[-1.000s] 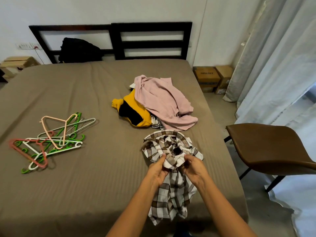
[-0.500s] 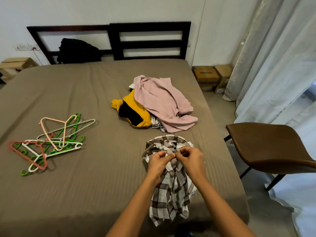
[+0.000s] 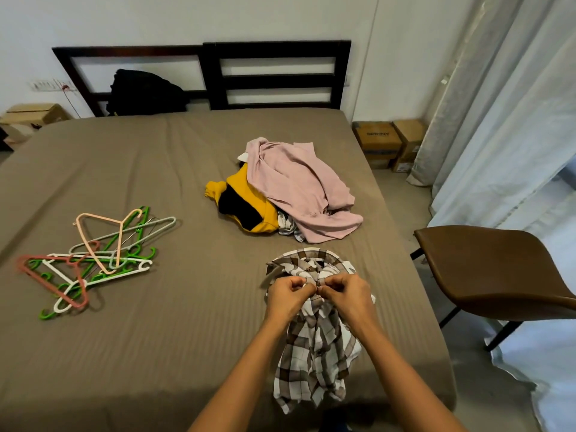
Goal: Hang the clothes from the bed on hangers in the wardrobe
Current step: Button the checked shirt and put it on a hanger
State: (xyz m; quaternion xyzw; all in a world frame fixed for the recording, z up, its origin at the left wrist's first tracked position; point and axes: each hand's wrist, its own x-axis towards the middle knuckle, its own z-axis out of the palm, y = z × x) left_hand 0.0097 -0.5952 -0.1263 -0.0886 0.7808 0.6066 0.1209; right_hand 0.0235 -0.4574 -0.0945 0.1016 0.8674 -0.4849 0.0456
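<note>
**Head view: both hands pinch the checked shirt near the bed's edge**

Left hand [image 3: 288, 296] and right hand [image 3: 346, 291] meet knuckle to knuckle over the front of a brown-and-white checked shirt [image 3: 314, 363]. The fingers of both are curled, and thumb and forefinger of each nip a small fold of cloth where the two hands touch. What exactly sits between the fingertips is too small to tell.

The shirt lies on the bed [image 3: 156, 338]. Its collar is bunched in a ring just beyond the grip. Its body runs from under the hands toward the person and hangs over the near edge of the mattress, between the two forearms.

Beyond the grip, further up the bed, a heap of clothes lies apart from the shirt. A pink garment [image 3: 299, 188] is draped on top, and a yellow garment [image 3: 249, 201] with a black patch shows at its left side. A scrap of pale patterned cloth sticks out at the heap's near side.

Well to the left of the grip, a loose tangle of plastic hangers [image 3: 93, 260] in green, white, pink and grey lies flat on the bed.

To the right of the grip, off the bed, stands a brown chair [image 3: 492, 269], with pale curtains [image 3: 514, 120] behind it. Far beyond the grip, a black bag [image 3: 146, 92] rests against the dark headboard [image 3: 274, 76]. Cardboard boxes [image 3: 378, 141] sit on the floor at the bed's far right corner.
</note>
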